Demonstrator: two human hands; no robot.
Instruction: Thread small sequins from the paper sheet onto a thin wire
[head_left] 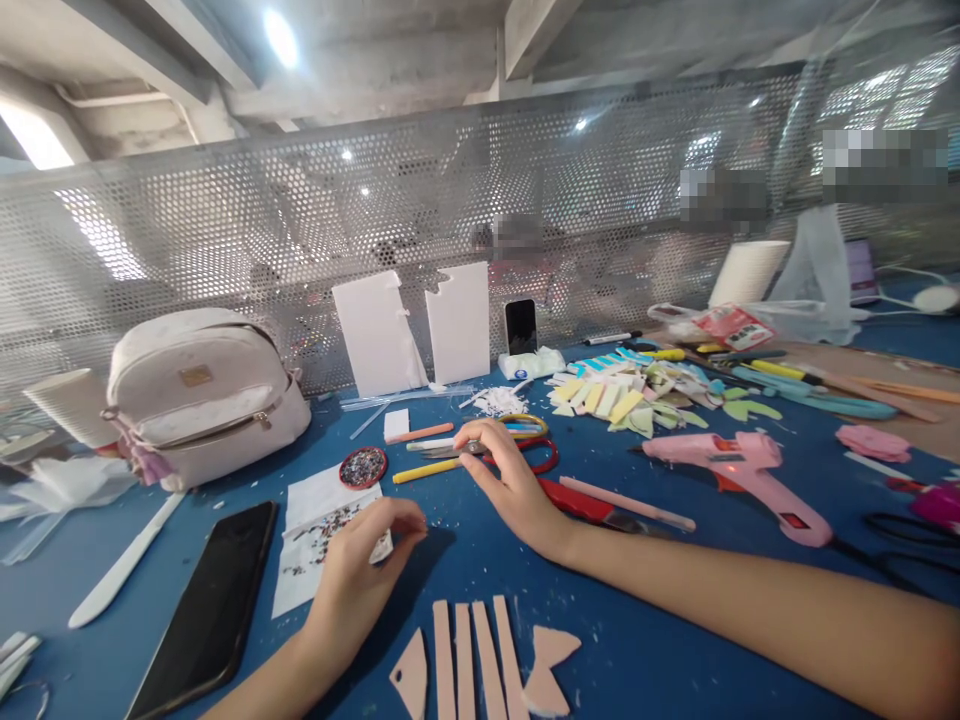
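My right hand [517, 500] reaches over the cluster of tools at mid table. Its thumb and fingers close around the metal middle of a pair of scissors [551, 456] with red and yellow handles. My left hand [364, 565] hovers by a white paper sheet [289, 590] strewn with tiny coloured bits. Its fingertips are pinched together; anything between them is too small to make out. Beyond that hand sits a small red-rimmed dish [363, 467] full of the same bits. Nearest me lie several pink strips [444, 650], a pink fish-body piece [411, 675] and pink tail-like pieces [553, 645].
A black phone [214, 600] and a white knife [127, 560] lie at left, before a pale backpack [202, 390]. Right of centre are a pink glue gun [750, 475], a red-handled cutter [577, 500] and foam scraps [622, 395]. White boards [379, 335] lean against the perforated screen.
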